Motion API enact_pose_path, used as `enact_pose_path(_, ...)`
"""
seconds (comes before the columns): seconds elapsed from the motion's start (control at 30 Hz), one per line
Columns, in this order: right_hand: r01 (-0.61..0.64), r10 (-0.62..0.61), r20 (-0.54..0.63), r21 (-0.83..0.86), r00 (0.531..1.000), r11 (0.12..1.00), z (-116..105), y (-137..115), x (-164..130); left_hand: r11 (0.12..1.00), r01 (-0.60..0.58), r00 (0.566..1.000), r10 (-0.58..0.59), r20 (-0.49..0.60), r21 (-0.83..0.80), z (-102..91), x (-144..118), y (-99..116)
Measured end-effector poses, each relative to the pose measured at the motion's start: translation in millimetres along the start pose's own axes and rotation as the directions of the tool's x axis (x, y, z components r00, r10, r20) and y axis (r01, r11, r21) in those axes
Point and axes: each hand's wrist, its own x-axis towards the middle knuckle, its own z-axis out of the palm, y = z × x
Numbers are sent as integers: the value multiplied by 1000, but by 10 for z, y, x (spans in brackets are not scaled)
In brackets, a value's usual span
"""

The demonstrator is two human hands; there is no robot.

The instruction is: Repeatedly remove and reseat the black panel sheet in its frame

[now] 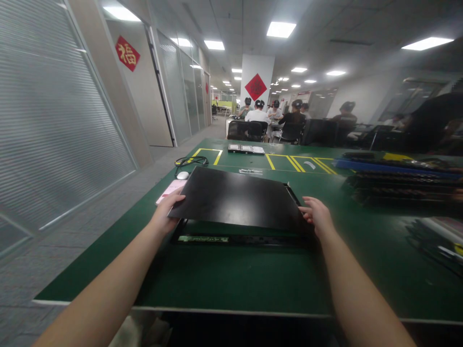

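A flat black cover panel [231, 197] is held tilted over a shallow black casing [267, 240], with a strip of green circuit board [202, 238] showing along the casing's near side. My left hand [166, 208] grips the panel's left edge, thumb on top and fingers underneath. At the right edge is my right hand [319, 216], its bent fingertips against the panel near the front corner and its thumb side raised. Most of the casing's inside is hidden beneath the panel.
On the green table [231, 284] lie a pink sheet or box [170, 190], a white mouse [183, 175], a coiled black cable [191, 162] and metal drive-like units [246, 149]. Dark stacked parts [401, 188] and a blue tray [361, 166] blur at right. Several people sit beyond.
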Motion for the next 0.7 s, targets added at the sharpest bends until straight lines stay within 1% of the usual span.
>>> enact_pose_path(0.13,48,-49,-12,-70,999,996,-14,-1,-22,1000,11,1000,-11,1,20,-3,14,-32)
enact_pose_path(0.33,96,-102,-25,-188,994,977,-45,69,17,999,20,1000,-20,16,26,-52,54,-91)
enact_pose_path(0.6,100,-115,-12,-408,993,907,-92,157,119,996,62,998,-62,-4,63,-116,85,-165)
enact_pose_path(0.7,118,-127,10,-442,992,889,-105,194,153,993,89,996,-90,5,72,-141,97,-167)
